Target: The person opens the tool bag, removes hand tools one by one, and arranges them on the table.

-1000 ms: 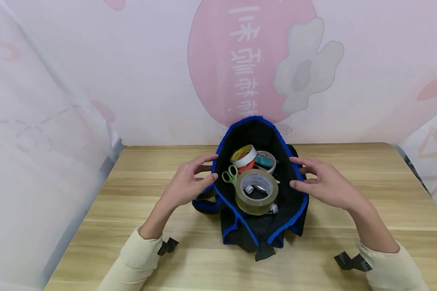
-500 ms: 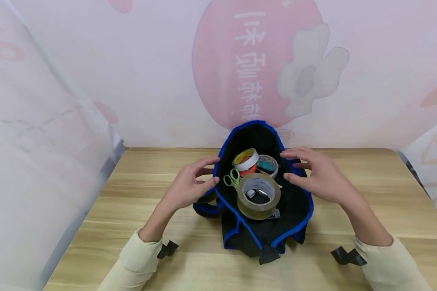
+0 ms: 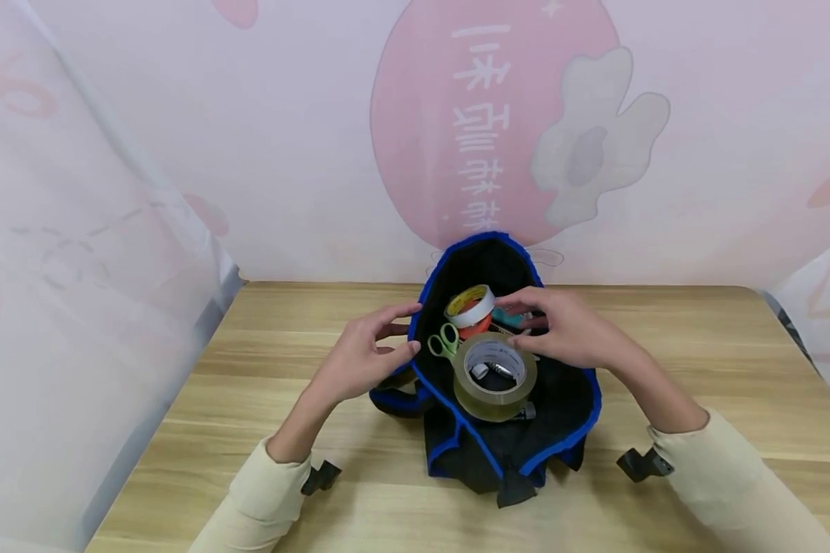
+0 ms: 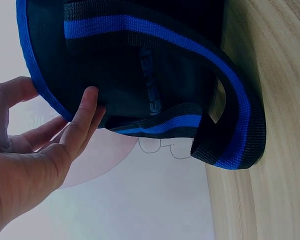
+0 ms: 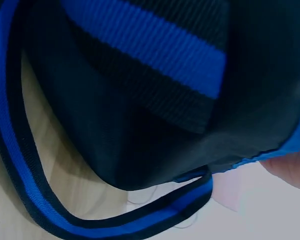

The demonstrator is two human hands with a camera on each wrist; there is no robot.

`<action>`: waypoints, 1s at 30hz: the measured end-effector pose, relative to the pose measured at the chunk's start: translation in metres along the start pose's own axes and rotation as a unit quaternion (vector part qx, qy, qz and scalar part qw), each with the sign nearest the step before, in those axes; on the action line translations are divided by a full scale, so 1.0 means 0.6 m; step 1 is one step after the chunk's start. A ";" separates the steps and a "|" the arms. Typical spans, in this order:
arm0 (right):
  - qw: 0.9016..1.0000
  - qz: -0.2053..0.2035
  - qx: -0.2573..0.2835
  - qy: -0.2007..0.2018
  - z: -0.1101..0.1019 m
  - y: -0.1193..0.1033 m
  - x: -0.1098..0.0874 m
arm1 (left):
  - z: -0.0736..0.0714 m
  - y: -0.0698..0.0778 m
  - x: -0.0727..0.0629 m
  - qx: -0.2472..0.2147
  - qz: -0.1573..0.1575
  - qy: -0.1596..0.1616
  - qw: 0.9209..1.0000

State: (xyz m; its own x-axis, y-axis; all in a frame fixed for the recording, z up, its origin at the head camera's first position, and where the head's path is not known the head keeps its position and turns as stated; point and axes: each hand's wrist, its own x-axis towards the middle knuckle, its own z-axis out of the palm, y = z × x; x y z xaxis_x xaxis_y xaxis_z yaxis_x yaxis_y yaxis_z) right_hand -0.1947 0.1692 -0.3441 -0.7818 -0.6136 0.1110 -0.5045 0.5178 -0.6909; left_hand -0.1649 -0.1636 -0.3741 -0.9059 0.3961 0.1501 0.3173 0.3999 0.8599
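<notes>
Bag [image 3: 562,395] mouth up, long axis vertical in frame; lettering [image 4: 151,82] unreadable. Left hand [image 3: 361,357] pinches rim [image 3: 598,399]; right hand's [image 3: 570,330] fingers parted above tape [image 3: 494,407].

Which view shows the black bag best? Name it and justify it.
The head view: it alone fits the bag in frame, opening included. The left wrist view shows part of one outer side with a strap; the right wrist view shows only a dark, tightly cropped stretch of its outside and strapping.

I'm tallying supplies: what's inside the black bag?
Inside the black bag: a packing tape roll, a white tape roll, green-handled scissors, an orange-red thing, a teal thing and small pale pieces. The scissors' blades are covered, the right hand partly hides the teal thing, and anything underneath is hidden.
</notes>
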 end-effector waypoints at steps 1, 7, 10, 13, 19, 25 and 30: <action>1.000 -0.001 0.000 -0.006 0.001 0.003 0.003 | 0.000 0.000 0.000 0.001 0.000 -0.001 1.000; 0.999 0.011 0.003 -0.041 0.011 0.019 0.019 | 0.002 -0.001 -0.002 0.006 0.003 -0.003 1.000; 0.998 0.014 0.015 -0.059 0.018 0.027 0.027 | 0.003 -0.001 -0.003 0.006 0.002 -0.005 1.000; 0.997 0.012 0.012 -0.070 0.026 0.034 0.035 | 0.004 -0.002 -0.004 0.007 -0.002 -0.006 1.000; 0.997 -0.005 -0.029 -0.073 0.038 0.043 0.047 | 0.003 -0.003 -0.006 0.012 -0.007 -0.009 1.000; 0.996 -0.004 -0.053 -0.068 0.048 0.042 0.052 | 0.002 -0.003 -0.005 0.018 -0.005 -0.007 1.000; 0.996 0.000 -0.067 -0.064 0.051 0.041 0.051 | 0.001 -0.004 -0.003 0.016 -0.002 -0.007 1.000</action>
State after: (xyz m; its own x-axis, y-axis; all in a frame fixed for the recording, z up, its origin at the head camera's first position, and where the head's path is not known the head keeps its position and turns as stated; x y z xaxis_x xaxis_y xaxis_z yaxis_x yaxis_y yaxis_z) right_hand -0.2197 0.1446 -0.3796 -0.7329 -0.6802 0.0141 -0.5562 0.5871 -0.5882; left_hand -0.1636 -0.1648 -0.3771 -0.9027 0.4068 0.1399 0.3234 0.4274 0.8443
